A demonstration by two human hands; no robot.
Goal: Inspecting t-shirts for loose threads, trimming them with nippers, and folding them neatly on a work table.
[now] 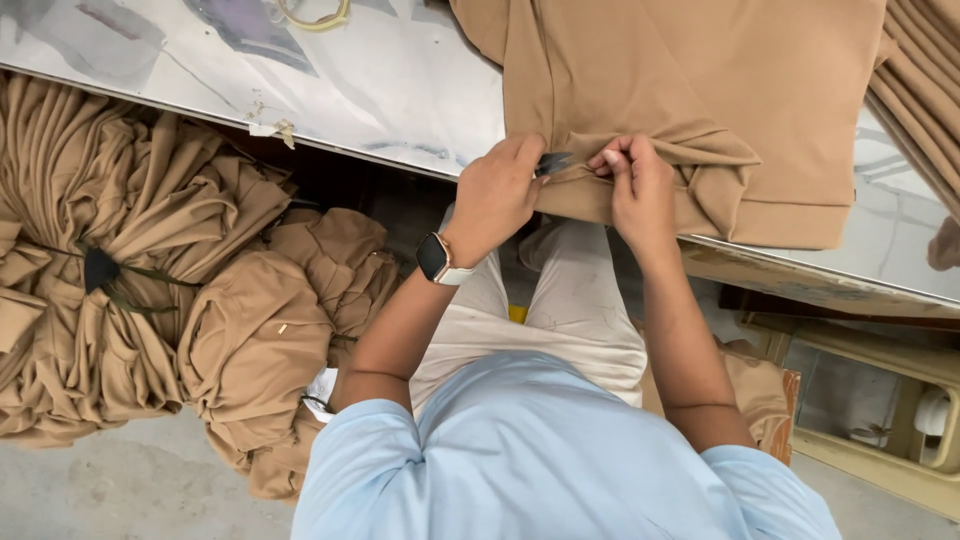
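Both hands work the edge of a tan knit garment (pixel 690 90) at the tabletop's (pixel 400 90) near rim.
The left hand (pixel 497 195) grips small dark metal snips (pixel 553 161); the right hand (pixel 640 185) pinches the folded hem just beside them.

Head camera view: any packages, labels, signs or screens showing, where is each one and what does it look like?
Smartwatch screen: on the wrist of the left hand, a small dark rounded rectangle in a rose-gold case with a white strap.
Clear plastic bags: lying flat at the far left of the white table, see-through with faint dark and purple shapes inside.
No signs or other labels can be made out.
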